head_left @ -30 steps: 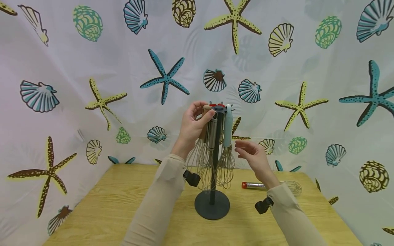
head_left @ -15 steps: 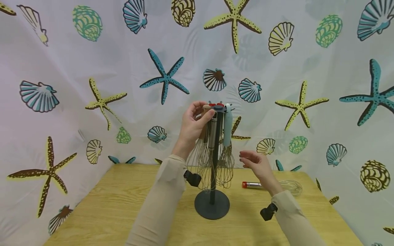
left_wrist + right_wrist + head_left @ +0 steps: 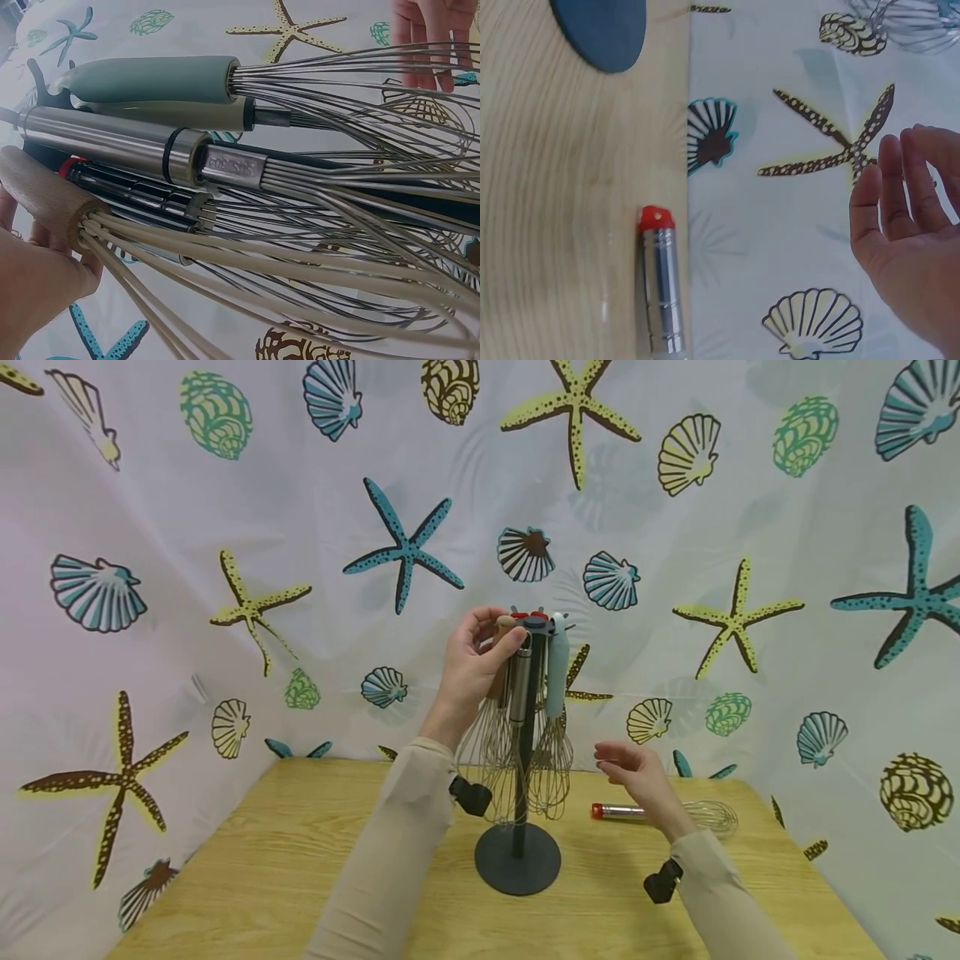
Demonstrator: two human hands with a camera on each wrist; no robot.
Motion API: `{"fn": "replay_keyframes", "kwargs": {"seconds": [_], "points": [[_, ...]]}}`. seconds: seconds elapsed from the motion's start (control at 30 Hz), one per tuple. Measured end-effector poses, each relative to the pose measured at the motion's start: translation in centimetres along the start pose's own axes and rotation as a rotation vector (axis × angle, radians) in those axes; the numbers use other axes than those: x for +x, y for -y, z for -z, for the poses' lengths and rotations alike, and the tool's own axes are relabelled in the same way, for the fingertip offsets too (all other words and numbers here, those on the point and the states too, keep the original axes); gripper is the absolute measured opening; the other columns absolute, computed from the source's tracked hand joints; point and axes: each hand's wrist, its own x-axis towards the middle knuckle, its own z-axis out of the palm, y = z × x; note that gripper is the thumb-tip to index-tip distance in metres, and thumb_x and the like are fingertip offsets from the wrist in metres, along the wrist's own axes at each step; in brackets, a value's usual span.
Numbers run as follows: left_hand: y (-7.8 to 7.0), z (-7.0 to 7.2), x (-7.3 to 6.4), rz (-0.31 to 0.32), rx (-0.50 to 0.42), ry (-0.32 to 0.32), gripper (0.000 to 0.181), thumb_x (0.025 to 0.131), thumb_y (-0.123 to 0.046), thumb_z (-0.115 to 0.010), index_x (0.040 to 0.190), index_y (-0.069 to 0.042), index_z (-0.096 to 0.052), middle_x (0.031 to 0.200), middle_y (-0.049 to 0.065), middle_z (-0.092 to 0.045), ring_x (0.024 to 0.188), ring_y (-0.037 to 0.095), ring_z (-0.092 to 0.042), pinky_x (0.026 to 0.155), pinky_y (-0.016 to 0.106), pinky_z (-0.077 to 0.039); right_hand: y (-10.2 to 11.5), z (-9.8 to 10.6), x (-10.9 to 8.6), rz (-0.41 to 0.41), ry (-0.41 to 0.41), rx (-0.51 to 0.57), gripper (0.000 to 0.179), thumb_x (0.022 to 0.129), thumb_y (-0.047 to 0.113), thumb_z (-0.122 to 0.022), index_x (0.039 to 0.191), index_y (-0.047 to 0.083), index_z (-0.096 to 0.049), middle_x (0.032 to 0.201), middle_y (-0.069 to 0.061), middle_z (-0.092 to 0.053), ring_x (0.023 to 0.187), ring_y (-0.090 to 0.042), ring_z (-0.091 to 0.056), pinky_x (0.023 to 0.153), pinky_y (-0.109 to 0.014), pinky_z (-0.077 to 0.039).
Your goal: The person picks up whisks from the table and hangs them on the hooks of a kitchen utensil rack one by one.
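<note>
A dark stand [image 3: 517,860] holds several whisks hanging from its top hooks. My left hand [image 3: 468,664] is at the top left of it, gripping a whisk with a wooden handle [image 3: 52,193]; the thumb lies in front and the fingers behind. Beside that handle hang a steel-handled whisk [image 3: 112,139] and a pale teal-handled whisk [image 3: 557,681]. Another dark, shiny handle with a red end shows behind them in the left wrist view. To the right of the stand, my right hand [image 3: 637,774] hovers with relaxed fingers and holds nothing.
A whisk with a steel handle and red end [image 3: 618,812] lies on the wooden table [image 3: 300,843], behind and below my right hand in the head view. A white curtain [image 3: 420,693] printed with shells and starfish stands around the table's back and sides.
My right hand has drawn away from the hanging whisks, moving right and down. My left hand has stayed on the wooden handle, and the whisks hang as before.
</note>
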Motion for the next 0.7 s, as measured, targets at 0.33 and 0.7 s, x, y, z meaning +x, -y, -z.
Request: {"fn": "replay_keyframes", "kwargs": {"seconds": [0.33,0.7], "points": [[0.1,0.4,-0.2,-0.005,-0.007,-0.009,0.033,0.091,-0.016,-0.071,0.119,-0.011,-0.056,0.112,-0.001,-0.059,0.103,0.015,-0.055,0.089,0.027,-0.048,-3.1,1.4,-0.1,-0.060,0.046,-0.117,0.036,0.099,0.009,-0.057,0.135,0.000,-0.056,0.132,-0.023,-0.059,0.121,-0.039,-0.056,0.095,-0.044,-0.052],[-0.1,0.2,-0.1,-0.018,-0.013,0.010,0.032,0.092,-0.016,-0.070,0.119,-0.009,-0.055,0.109,-0.001,-0.059,0.102,0.015,-0.056,0.088,0.028,-0.050,-5.2,2.3,-0.2,-0.143,0.073,-0.177,0.034,0.099,0.004,-0.054,0.133,-0.004,-0.056,0.133,-0.028,-0.057,0.117,-0.037,-0.059,0.089,-0.046,-0.054]]}}
